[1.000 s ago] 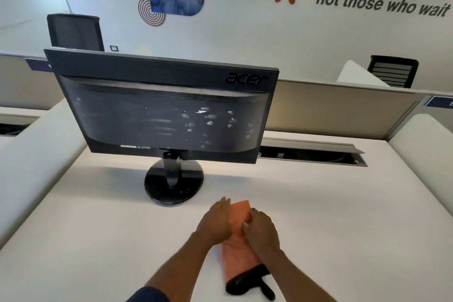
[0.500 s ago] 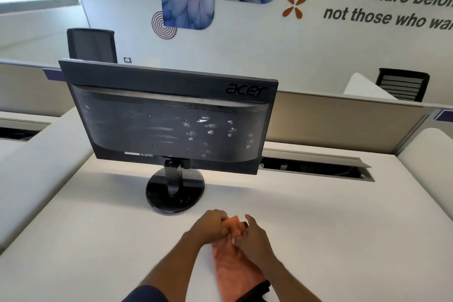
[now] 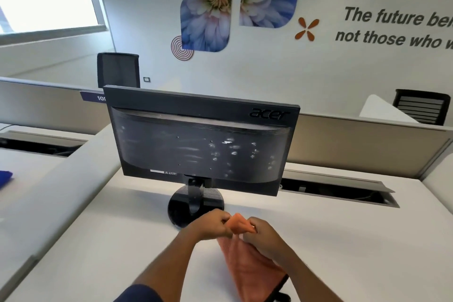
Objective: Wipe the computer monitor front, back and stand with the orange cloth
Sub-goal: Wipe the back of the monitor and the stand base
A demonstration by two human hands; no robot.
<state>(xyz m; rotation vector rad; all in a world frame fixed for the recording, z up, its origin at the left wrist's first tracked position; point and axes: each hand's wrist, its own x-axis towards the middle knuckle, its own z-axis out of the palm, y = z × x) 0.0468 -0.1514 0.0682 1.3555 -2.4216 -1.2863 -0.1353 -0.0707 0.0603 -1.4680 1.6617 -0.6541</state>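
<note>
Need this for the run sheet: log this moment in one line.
left hand: grips orange cloth | right hand: grips orange cloth | monitor: back faces camera, spotted, untouched | stand: untouched

**Materials and Finishes at the Bench**

The black plastic computer monitor (image 3: 201,144) shows a matt, finely ribbed back, dulled by pale smears and spots. Its round black plastic stand base (image 3: 177,212) is glossy and reflective. The soft orange cloth (image 3: 247,265) is matt and creased. The smooth white bench (image 3: 98,240) looks matt, laminate-like.
</note>
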